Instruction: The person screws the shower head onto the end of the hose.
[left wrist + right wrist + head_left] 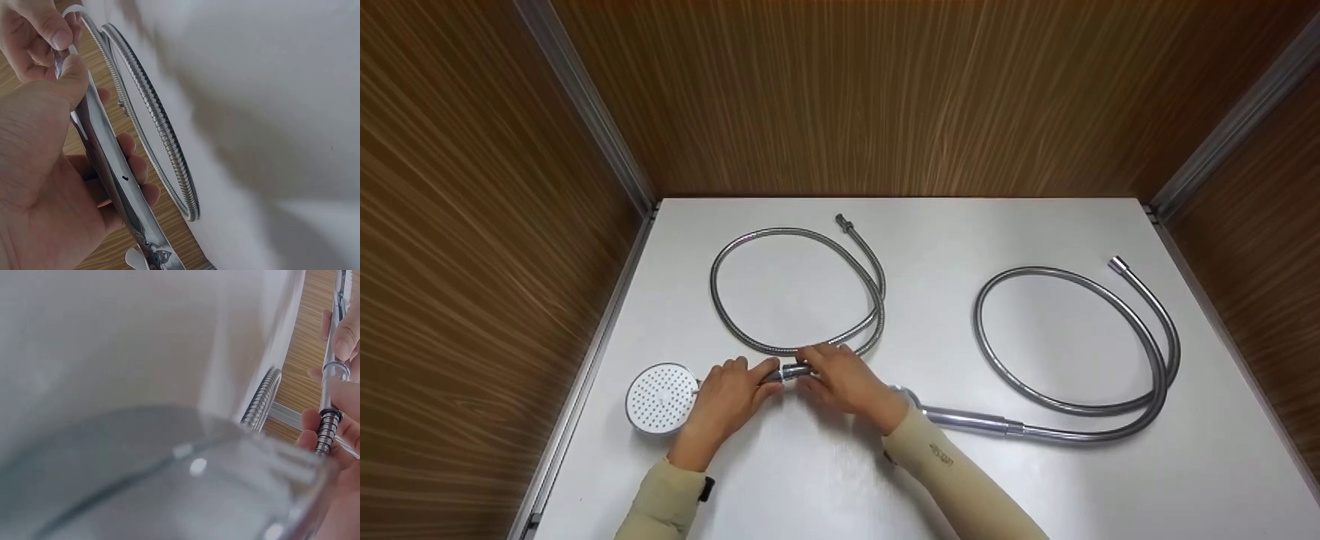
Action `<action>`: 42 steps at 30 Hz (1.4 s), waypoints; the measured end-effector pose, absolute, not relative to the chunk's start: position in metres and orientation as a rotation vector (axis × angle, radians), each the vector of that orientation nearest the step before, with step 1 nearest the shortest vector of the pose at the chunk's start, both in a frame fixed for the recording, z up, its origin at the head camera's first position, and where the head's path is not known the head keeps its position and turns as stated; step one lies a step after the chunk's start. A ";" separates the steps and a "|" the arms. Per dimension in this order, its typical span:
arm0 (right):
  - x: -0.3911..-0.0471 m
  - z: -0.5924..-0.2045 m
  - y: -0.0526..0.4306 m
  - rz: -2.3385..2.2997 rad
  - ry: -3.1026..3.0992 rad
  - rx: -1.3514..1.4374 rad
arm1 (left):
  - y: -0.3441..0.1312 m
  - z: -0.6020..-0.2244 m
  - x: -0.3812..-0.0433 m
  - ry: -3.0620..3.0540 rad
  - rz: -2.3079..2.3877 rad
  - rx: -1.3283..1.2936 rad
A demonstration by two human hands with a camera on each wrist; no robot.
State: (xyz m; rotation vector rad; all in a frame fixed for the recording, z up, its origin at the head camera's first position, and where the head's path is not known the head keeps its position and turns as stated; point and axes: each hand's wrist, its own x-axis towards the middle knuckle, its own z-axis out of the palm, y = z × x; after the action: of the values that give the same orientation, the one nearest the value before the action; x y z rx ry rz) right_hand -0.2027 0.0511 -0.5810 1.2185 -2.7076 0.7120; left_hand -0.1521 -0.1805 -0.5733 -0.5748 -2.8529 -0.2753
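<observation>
Head view from above, forward and down; wrist views close-up, hands (727, 399) (846, 380) in both.

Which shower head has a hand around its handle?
The shower head at the left, its dotted white face showing: the left hand grips its handle. The other shower head, partly hidden by the right wrist, lies unheld.

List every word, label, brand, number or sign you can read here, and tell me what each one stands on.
No text is readable.
Right sleeve: dark lettering, too small and blurred to read.
Chrome handle: small dark mark, not recognizable as a letter or number.
White shower head: faint center detail, too small to make out.
</observation>
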 end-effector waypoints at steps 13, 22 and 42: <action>-0.204 -0.580 0.052 0.663 -2.746 1.213 | -0.179 -0.573 -0.153 -2.872 -0.235 -0.569; -0.204 -0.578 0.051 0.728 -2.756 1.215 | -0.177 -0.572 -0.155 -2.878 -0.226 -0.563; -0.205 -0.579 0.055 0.754 -2.687 1.257 | -0.177 -0.572 -0.153 -2.877 -0.228 -0.566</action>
State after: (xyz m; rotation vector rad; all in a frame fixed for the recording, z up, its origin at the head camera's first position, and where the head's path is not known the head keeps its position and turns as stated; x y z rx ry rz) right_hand -0.2049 0.0554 -0.5794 1.2569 -2.6872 0.7538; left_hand -0.1532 -0.1771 -0.5716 -0.5660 -2.8774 -0.2280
